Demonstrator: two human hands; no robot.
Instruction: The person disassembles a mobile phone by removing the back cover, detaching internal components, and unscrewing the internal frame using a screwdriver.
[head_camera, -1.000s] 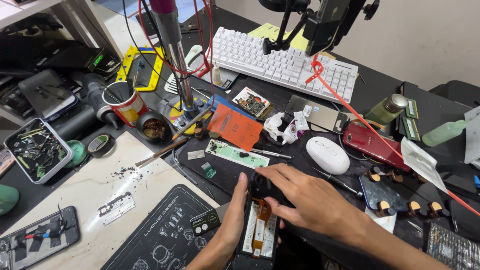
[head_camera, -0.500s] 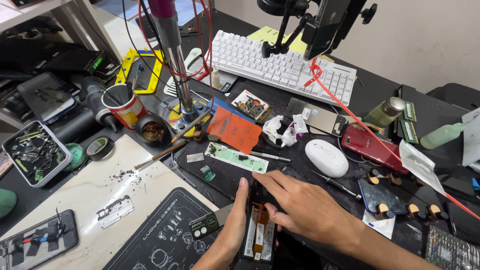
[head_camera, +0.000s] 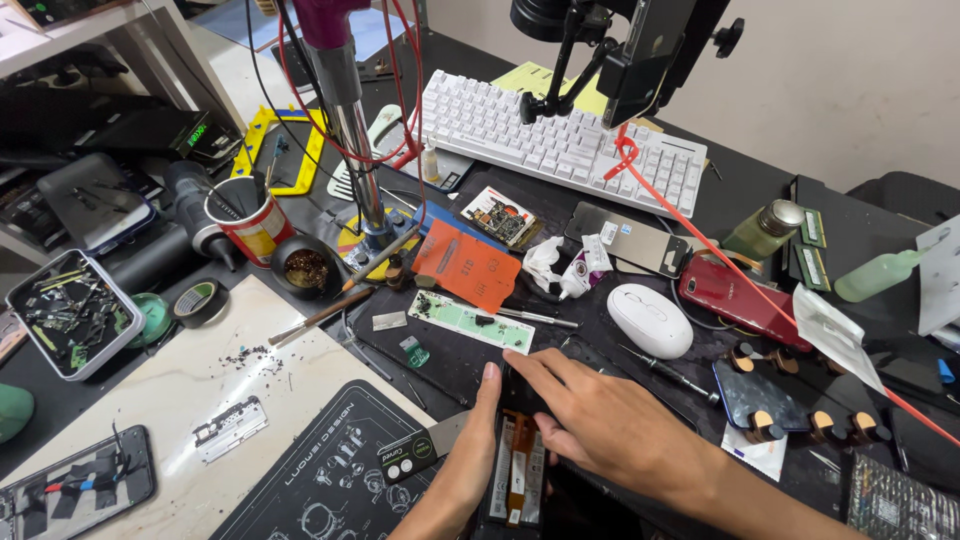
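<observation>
Looks like mid-teardown: left hand (head_camera: 462, 470) steadies the opened phone (head_camera: 517, 470) at its edge while right hand (head_camera: 610, 425) lies flat over its top, fingers pressing, not gripping. Next move probably needs the screwdriver (head_camera: 665, 372) just beyond the right hand.

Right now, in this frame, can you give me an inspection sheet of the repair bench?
Surface: black bench, pale slab, dark printed mat.
Job's things: opened black phone with orange flex strip.
Clutter: white keyboard, white mouse, orange card, red phone, parts tray, tape roll.
Hands: left hand steadies the phone's edge; right hand presses its top.
Cables: red cable.
Surroundings: beige wall.
</observation>
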